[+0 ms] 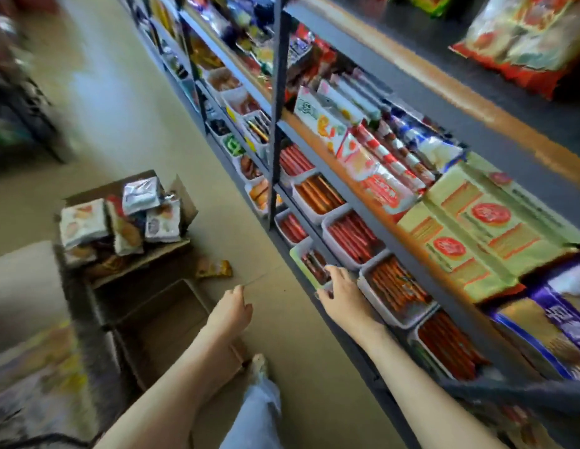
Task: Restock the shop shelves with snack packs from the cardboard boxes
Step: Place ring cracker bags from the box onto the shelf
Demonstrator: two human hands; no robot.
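Beside the shelves, right hand rests outstretched on a tray; left hand hangs relaxed, empty.

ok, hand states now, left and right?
Left hand: open, holding nothing.
Right hand: at the pale green-rimmed plastic tray of snack sticks; grip cannot be told.

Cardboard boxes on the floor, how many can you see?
2. The full cardboard box, heaped with snack packs, stands farther away; the empty cardboard box lies open nearer, by the left hand. Blur at the left may hide more.
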